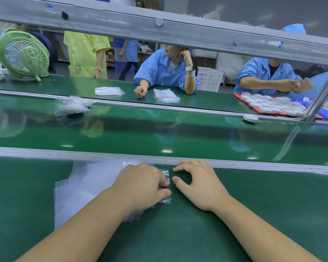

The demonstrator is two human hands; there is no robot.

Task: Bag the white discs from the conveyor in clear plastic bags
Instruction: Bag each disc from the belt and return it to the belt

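Head view.

Left hand [142, 186]: lying on the stack of clear bags [74, 190] on the near bench, pinning it flat. Thumb and forefinger are, it seems, pinching the top bag's edge to peel it free.

Right hand [199, 186]: sitting just beside that edge, fingers loosely curled and gripping nothing, likely readying to open the bag's mouth.

White disc [250, 117]: riding the far edge of the conveyor [159, 133], well apart from both hands, unbagged.

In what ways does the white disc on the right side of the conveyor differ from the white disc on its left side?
The right disc lies bare; the left disc sits inside a crinkled clear bag. The right disc shows a flat round top; the left disc looks domed through the plastic. Both are white and lie near the far edge of the green conveyor.
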